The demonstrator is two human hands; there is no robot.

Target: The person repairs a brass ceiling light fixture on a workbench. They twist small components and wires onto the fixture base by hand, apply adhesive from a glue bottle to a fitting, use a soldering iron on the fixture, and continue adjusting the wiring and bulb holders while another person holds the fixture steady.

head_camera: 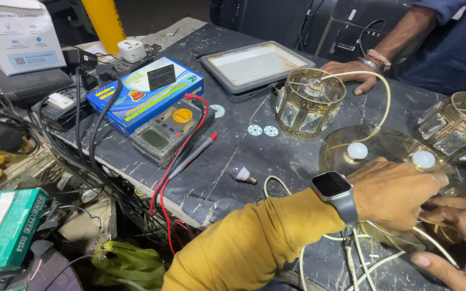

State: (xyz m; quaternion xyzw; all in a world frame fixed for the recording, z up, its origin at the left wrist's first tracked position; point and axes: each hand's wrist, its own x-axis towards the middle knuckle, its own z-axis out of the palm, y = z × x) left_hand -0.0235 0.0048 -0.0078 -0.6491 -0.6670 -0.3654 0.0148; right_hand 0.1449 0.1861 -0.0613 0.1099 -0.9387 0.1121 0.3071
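My left hand, with a yellow sleeve and a grey wristwatch, lies on a round gold lamp base, fingers curled down onto its right part. My right hand comes in from the lower right; its fingers reach under my left hand and its thumb lies below the base's near edge, so it grips that edge. Two white bulbs stand on the base. White cables trail from beneath it. What my fingertips touch is hidden.
Two gold-and-glass lamp shades stand behind the base. Another person's hand rests beside a flat LED panel. To the left lie a small loose bulb, a multimeter with red leads and a blue box.
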